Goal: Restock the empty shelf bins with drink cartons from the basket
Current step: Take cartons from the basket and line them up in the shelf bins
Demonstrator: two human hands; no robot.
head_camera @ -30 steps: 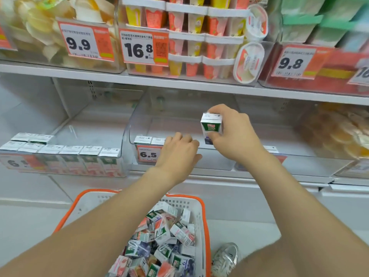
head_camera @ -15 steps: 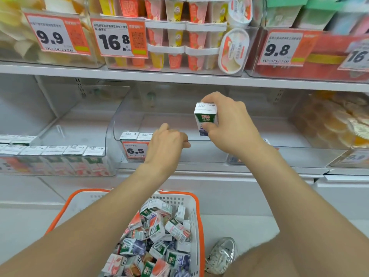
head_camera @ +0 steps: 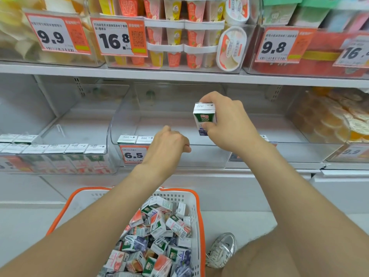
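The right hand (head_camera: 229, 124) grips one carton (head_camera: 204, 118) upright, fingers on its top and thumb low on its side. It is in the air above the middle bin (head_camera: 205, 154) and not yet set down. Compared with one second ago, this carton is at almost the same place over the bin; it has not gone down. What changes is the left hand (head_camera: 167, 144). Its fingers, before stretched over the front wall of the bin, are now curled under the hand, just right of the two cartons (head_camera: 135, 139) standing at the front left corner behind the 6.5 tag (head_camera: 133, 154). Whether it holds a carton or only pushes one into line I cannot tell, because the back of the hand hides the fingers. I judge that the front row is only begun. Most of the bin is bare and the basket (head_camera: 201, 226) below is full of cartons, so the held carton probably goes next in the row.
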